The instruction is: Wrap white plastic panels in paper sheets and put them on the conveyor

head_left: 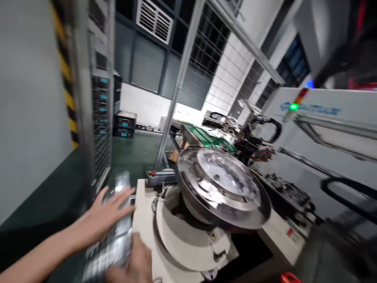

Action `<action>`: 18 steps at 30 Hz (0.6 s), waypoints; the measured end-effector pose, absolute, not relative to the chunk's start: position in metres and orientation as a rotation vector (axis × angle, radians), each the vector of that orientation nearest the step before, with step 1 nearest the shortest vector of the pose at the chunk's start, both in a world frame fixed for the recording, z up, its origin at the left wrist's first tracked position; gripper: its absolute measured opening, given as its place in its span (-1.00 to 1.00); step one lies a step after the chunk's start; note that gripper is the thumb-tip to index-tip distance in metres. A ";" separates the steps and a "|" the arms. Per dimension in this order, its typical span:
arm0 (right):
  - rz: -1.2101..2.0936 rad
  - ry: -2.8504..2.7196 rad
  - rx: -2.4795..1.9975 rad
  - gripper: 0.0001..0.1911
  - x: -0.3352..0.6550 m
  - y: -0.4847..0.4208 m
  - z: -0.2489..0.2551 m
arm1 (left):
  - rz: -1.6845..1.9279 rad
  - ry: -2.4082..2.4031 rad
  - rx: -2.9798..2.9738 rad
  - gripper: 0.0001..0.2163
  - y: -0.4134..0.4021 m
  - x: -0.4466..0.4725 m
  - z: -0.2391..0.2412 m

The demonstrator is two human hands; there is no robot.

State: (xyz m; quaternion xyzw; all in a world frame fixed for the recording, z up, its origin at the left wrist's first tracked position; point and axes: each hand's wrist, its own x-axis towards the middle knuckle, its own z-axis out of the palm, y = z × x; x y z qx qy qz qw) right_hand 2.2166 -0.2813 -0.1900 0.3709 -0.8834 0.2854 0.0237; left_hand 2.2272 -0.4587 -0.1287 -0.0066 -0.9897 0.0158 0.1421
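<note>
At the lower left, a shiny see-through plastic tray (113,251) shows rows of small cells; motion blurs it, so its contents cannot be made out. My left hand (110,212) reaches across its upper part with fingers spread and stretched out. Closed around the tray's right edge is my right hand (134,261), blurred and partly cut off by the bottom of the view. Just right of both hands stands a round metal feeder bowl (188,173) on a white base, with a clear, glossy layer inside.
A white machine table (144,228) carries the bowl and a grey control box (161,177). Behind are a green conveyor (203,136) and a wire-mesh fence post (176,90). Black crates (125,125) stand farther back. A white machine housing (330,133) rises at right.
</note>
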 end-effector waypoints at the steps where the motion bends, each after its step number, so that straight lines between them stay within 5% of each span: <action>1: 1.042 -2.700 1.071 -0.70 2.212 -0.304 -0.181 | 0.062 -2.829 0.062 -0.25 -0.481 2.222 -0.112; 8: 1.348 -2.559 0.858 -0.75 2.141 -0.429 -0.152 | -0.805 -2.794 0.307 -0.49 -0.634 2.154 -0.085; 18: 1.501 -2.421 0.701 -0.64 1.957 -0.632 -0.158 | -1.033 -2.358 0.657 -0.73 -0.892 1.939 -0.154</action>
